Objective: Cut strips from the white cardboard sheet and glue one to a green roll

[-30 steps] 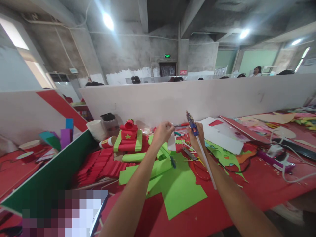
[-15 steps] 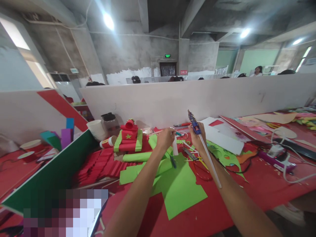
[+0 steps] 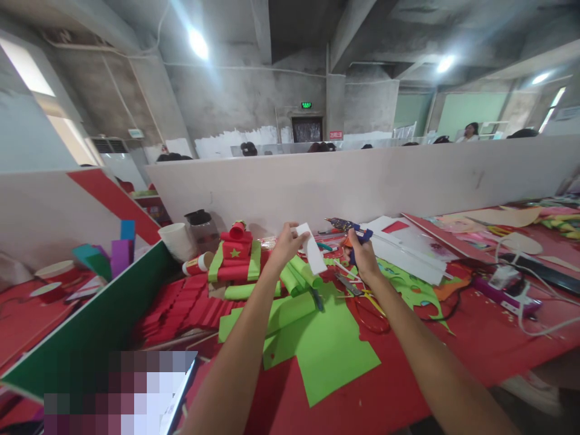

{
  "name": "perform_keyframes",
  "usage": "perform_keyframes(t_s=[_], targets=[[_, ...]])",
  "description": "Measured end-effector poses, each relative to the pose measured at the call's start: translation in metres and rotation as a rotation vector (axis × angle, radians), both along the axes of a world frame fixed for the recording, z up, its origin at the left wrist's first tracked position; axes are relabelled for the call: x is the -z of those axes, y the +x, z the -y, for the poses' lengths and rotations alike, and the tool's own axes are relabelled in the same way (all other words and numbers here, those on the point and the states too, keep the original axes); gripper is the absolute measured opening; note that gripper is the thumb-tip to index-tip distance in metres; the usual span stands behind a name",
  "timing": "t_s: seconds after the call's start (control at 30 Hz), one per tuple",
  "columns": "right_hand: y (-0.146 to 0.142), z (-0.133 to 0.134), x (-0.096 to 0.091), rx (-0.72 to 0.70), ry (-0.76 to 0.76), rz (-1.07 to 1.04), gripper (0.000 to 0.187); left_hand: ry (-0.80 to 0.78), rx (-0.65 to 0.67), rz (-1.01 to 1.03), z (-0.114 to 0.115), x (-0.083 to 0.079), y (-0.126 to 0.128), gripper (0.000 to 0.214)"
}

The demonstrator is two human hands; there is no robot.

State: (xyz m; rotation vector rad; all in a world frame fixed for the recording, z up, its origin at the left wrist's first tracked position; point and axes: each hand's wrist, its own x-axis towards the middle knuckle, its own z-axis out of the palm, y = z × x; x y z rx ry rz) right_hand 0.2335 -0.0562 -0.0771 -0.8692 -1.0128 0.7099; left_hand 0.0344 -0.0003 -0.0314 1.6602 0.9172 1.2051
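Note:
Between the fingers of my left hand (image 3: 289, 243) is a small white strip (image 3: 312, 251), perhaps paper, its broad face turned toward me. My right hand (image 3: 363, 257) grips a blue hot glue gun (image 3: 360, 232), whose dark speckled nozzle points left toward the strip without touching it. Beneath my hands lie bright green sheets (image 3: 333, 344), some rolled or curled. Pliers (image 3: 348, 284) and yellow-and-red handled scissors (image 3: 374, 305) rest below the glue gun. Left of my left hand stands a red and green paper model (image 3: 236, 251) with a star on its front.
Folded red paper (image 3: 185, 305) lies at the left beside a green board (image 3: 86, 320). A white paper cup (image 3: 176, 240) and a dark-lidded jar (image 3: 202, 228) stand behind. At right are a purple power strip (image 3: 510, 297) and cables. A white partition (image 3: 339, 184) runs across the back.
My right hand has turned the glue gun from pointing up to pointing left. My left hand has shifted slightly left, and the white strip now shows its broad face.

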Motion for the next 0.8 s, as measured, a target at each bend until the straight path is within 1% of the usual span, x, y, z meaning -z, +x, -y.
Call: perform_keyframes(t_s=[0.07,0.13,0.23,0.33,0.47,0.63,0.8], targets=[[0.001,0.0,0.0,0.006,-0.038,-0.012,0.053,-0.018,0.007,-0.01,0.001,-0.004,-0.004,0.033],[0.001,0.001,0.0,0.008,-0.064,-0.005,0.055,-0.014,0.046,-0.031,0.003,-0.007,-0.007,0.029],[-0.001,0.003,-0.001,-0.034,-0.042,0.006,0.052,-0.003,0.097,-0.01,0.004,-0.01,-0.01,0.029],[-0.003,0.006,-0.002,-0.063,-0.028,0.019,0.05,0.03,0.062,-0.016,0.005,-0.011,-0.011,0.029],[-0.004,0.008,-0.003,-0.004,-0.084,0.079,0.056,0.073,-0.02,-0.069,0.01,-0.013,-0.012,0.027],[-0.005,0.008,-0.003,-0.058,-0.077,0.018,0.05,0.034,-0.02,-0.15,0.017,-0.016,-0.012,0.029],[-0.006,0.008,-0.002,0.028,-0.111,0.072,0.056,0.053,-0.022,-0.201,0.019,-0.017,-0.011,0.031]])
